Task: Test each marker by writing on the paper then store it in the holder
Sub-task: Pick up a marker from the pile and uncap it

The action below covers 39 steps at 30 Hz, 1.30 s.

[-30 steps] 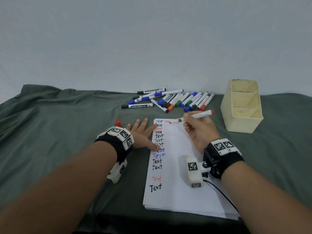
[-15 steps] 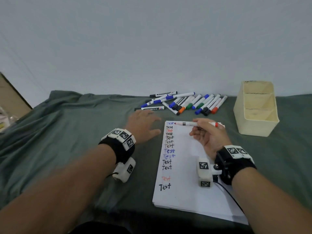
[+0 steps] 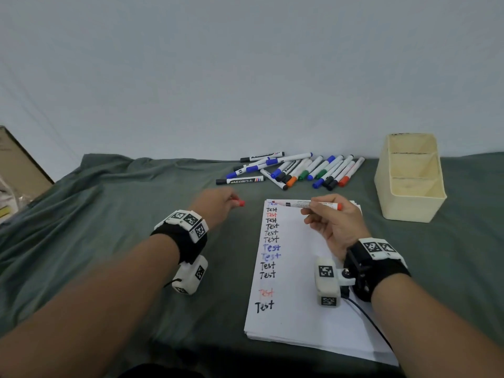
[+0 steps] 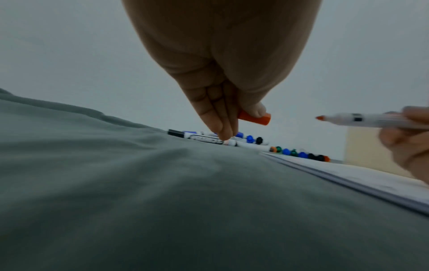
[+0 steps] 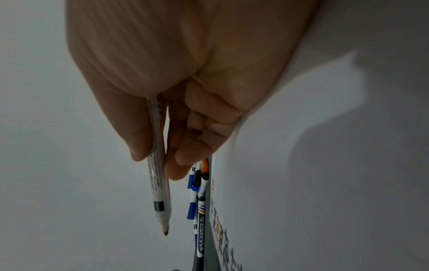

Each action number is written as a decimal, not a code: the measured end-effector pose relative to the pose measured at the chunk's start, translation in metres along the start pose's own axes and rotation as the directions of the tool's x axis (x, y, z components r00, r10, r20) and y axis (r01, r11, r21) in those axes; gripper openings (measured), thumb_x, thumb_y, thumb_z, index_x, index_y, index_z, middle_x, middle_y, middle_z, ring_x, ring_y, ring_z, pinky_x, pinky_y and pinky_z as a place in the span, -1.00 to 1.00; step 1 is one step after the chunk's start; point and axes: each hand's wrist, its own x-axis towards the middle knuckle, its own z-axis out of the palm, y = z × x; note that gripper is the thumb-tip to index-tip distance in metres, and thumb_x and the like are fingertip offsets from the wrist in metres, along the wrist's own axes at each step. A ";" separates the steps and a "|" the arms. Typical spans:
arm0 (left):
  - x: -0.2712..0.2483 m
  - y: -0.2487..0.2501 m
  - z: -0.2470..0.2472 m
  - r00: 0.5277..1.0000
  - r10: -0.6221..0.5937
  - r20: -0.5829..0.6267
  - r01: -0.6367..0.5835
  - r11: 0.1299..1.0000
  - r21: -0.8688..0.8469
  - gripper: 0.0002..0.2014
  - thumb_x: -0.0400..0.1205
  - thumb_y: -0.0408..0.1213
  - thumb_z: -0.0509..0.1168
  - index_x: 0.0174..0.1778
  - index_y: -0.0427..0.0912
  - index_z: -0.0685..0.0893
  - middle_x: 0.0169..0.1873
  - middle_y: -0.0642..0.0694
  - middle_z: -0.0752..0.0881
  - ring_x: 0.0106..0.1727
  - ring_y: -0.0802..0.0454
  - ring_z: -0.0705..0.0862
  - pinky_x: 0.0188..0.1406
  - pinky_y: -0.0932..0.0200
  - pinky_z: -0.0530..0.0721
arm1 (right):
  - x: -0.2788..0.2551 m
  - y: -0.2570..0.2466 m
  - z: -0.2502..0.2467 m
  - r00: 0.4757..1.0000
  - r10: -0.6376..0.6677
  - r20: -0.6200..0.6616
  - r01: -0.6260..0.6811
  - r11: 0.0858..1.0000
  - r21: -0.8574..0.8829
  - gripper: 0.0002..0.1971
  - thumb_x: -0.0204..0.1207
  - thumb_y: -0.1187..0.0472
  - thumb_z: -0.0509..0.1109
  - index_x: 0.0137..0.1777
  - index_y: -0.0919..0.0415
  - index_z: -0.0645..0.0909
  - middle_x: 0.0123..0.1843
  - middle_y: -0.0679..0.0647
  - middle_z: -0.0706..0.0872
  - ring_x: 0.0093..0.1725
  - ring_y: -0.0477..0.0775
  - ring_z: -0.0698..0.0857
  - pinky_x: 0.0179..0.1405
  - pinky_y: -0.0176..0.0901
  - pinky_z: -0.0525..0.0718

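My right hand (image 3: 331, 222) grips an uncapped red marker (image 3: 300, 204) level above the top of the paper (image 3: 300, 282), its tip pointing left. The marker (image 5: 157, 183) runs between thumb and fingers in the right wrist view. My left hand (image 3: 215, 207) is raised over the cloth left of the paper and pinches the red cap (image 3: 240, 203); the cap (image 4: 255, 118) sits under the thumb, facing the marker's tip (image 4: 321, 118). A pile of capped markers (image 3: 294, 170) lies behind the paper. The cream holder (image 3: 409, 203) stands at the right with nothing showing inside.
A grey-green cloth (image 3: 109, 227) covers the table. The paper carries a column of "Test" words in black, red and blue. A cardboard box (image 3: 19, 165) sits past the table's left edge. A pale wall rises right behind the markers.
My left hand left the paper's edge, took the red cap off the cloth and raised it. My right hand lifted the marker from the paper and turned it level, tip left.
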 end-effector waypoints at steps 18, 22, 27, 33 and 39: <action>-0.002 0.077 0.018 0.990 0.127 0.060 -0.117 0.983 -0.144 -0.85 0.77 -0.18 0.16 0.13 -0.03 0.63 -0.16 0.03 0.71 -0.12 0.04 0.66 -0.15 0.10 0.60 | 0.000 -0.001 0.000 1.000 -0.008 -0.014 0.008 1.000 0.010 -0.91 0.52 0.42 0.54 -0.03 0.33 0.70 -0.15 0.45 0.81 -0.36 0.21 0.78 -0.40 -0.15 0.73; -0.001 0.081 0.018 0.984 0.166 0.059 -0.162 0.984 -0.067 -0.84 0.79 -0.18 0.12 0.14 -0.04 0.60 -0.15 -0.02 0.70 -0.14 0.03 0.64 -0.20 0.13 0.55 | 0.001 -0.001 0.000 1.000 -0.006 -0.012 0.006 0.999 0.034 -0.90 0.52 0.41 0.55 -0.05 0.28 0.69 -0.17 0.42 0.82 -0.35 0.20 0.79 -0.39 -0.15 0.75; 0.007 0.083 0.024 0.984 0.174 0.030 -0.167 0.973 -0.161 -0.85 0.74 -0.01 0.17 0.07 0.04 0.56 -0.15 0.04 0.69 -0.20 0.09 0.63 -0.33 0.24 0.48 | 0.005 0.001 -0.001 0.997 0.017 -0.075 -0.011 0.997 0.075 -0.90 0.57 0.36 0.52 -0.02 0.25 0.64 -0.23 0.36 0.80 -0.41 0.12 0.69 -0.43 -0.18 0.68; 0.026 0.064 0.054 0.932 -0.047 0.360 -0.025 0.981 0.192 0.21 0.30 0.69 0.01 0.73 0.03 -0.20 0.74 -0.05 -0.09 0.73 -0.16 -0.02 0.64 -0.32 0.08 | 0.009 -0.002 -0.001 0.978 0.070 -0.195 -0.020 0.969 0.247 -0.93 0.66 0.32 0.44 0.07 0.22 0.60 -0.23 0.26 0.76 -0.41 0.04 0.61 -0.45 -0.20 0.62; 0.030 0.057 0.067 0.878 -0.127 0.461 -0.008 0.960 0.280 0.39 0.04 0.81 -0.19 0.70 0.04 -0.35 0.70 -0.01 -0.36 0.72 -0.14 -0.29 0.63 -0.38 -0.16 | 0.010 -0.001 -0.004 0.981 0.074 -0.179 -0.027 0.967 0.253 -0.89 0.67 0.40 0.40 0.11 0.23 0.64 -0.18 0.26 0.78 -0.34 0.08 0.69 -0.39 -0.16 0.70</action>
